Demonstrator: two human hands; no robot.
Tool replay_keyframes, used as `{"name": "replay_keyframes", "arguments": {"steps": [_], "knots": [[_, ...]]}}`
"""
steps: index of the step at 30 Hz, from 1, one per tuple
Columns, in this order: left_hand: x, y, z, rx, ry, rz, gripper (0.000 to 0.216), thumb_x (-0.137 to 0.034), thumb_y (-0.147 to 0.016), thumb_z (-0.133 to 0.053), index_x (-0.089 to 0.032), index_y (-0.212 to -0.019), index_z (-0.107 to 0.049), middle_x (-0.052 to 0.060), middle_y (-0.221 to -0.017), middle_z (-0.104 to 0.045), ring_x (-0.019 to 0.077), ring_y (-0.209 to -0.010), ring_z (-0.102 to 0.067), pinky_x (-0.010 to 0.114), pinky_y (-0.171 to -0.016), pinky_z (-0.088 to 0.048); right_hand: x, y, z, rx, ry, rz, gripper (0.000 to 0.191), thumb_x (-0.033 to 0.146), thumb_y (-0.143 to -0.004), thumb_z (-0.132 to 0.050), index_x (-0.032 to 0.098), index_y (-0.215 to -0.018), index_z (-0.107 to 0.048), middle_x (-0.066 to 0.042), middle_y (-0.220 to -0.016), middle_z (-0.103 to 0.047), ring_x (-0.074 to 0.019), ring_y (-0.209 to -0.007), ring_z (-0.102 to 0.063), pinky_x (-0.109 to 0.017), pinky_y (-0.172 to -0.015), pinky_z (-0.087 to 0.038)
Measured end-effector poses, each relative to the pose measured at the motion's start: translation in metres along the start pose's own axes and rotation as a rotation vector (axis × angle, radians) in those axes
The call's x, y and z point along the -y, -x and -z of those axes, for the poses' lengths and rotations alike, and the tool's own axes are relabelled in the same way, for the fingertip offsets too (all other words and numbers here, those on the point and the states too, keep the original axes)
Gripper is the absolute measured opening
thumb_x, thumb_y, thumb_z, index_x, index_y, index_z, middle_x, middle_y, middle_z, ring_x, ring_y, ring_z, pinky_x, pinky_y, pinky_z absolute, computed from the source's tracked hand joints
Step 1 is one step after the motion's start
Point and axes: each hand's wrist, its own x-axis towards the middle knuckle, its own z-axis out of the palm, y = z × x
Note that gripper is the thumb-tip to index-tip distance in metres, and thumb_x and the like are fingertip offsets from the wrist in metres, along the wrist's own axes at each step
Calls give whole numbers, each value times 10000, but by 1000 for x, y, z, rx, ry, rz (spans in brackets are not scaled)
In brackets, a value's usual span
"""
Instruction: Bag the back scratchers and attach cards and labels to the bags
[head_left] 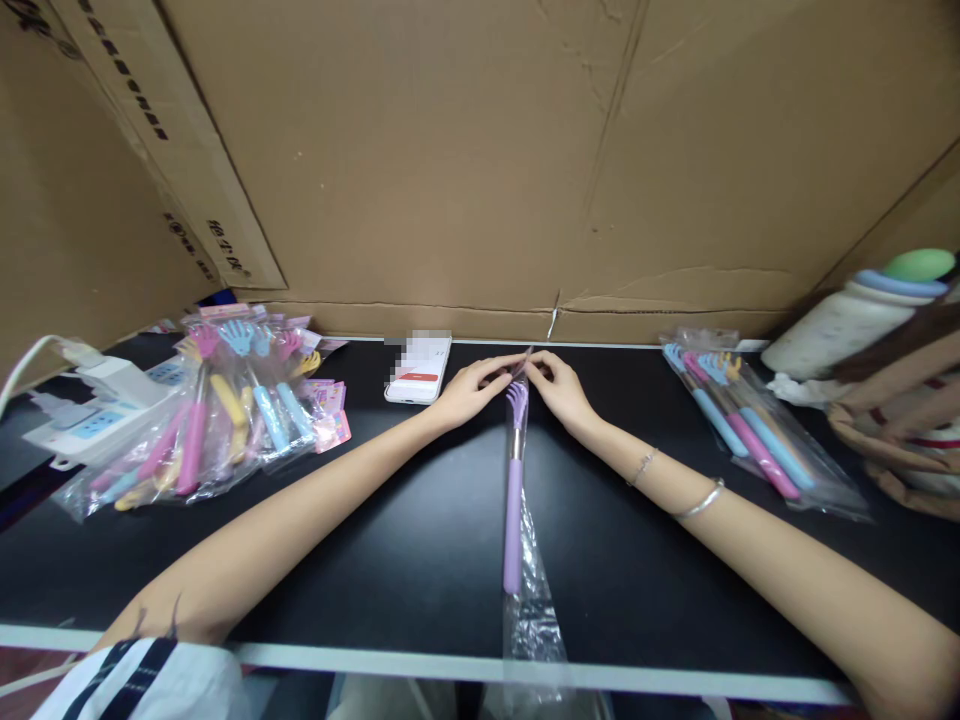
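A purple back scratcher [513, 500], shaped like a small hand on a handle, lies upright in the view at the middle of the black table. A clear plastic bag [536, 600] runs along it and hangs over the front edge. At the scratcher's clawed end, my left hand [480, 388] pinches the top of the bag from the left. From the other side my right hand [559, 388] pinches the same top end, its fingertips close to the left ones. A small dark flap shows between the fingers; its kind cannot be made out.
Bagged back scratchers in several colours [247, 390] are heaped at left, beside a power strip [97, 410] with plugs. A phone [420, 368] lies behind my left hand. More bagged scratchers [739, 420], a bottle [847, 320] and a brown bag [900, 440] are at right. Cardboard walls [450, 150] enclose the back.
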Motion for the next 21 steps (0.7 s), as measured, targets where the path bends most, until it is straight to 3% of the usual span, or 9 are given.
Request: {"name": "replay_keyframes", "arguments": {"steps": [6,13,18,21], "knots": [[8,0,-2,-18,-242,-17,420,-315,-888,-489,-289,-1308,-491,56,-1376,-452,218,-1284,-380,411,-1107,-264,-3,-3,-2,78,-152,-52,471,610,-854,-371,202,-725,-567,-30,-665,-608,-165,-625,-546,-329,-687,-454],[10,0,-2,-57,-303,0,443,-360,-860,-530,-282,-1294,-490,69,-1405,-393,247,-1313,-325,429,-1106,-253,-1,-2,-3,153,-175,-66,204,397,-780,-536,206,-843,-570,3,-683,-608,-167,-667,-572,-316,-681,-465],[8,0,-2,-125,-227,-41,503,-343,-855,-548,-252,-1329,-403,82,-1394,-423,242,-1307,-348,430,-1097,-255,-1,-1,-3,141,-242,-78,155,323,-792,-517,215,-900,-545,22,-626,-584,-159,-596,-565,-313,-642,-462],[9,0,-2,-109,-74,17,571,-347,-862,-540,-235,-1374,-311,101,-1299,-517,224,-1217,-469,404,-1057,-318,-1,-1,-3,124,-264,-92,165,320,-799,-517,217,-927,-532,29,-607,-578,-158,-573,-561,-313,-623,-465]]}}
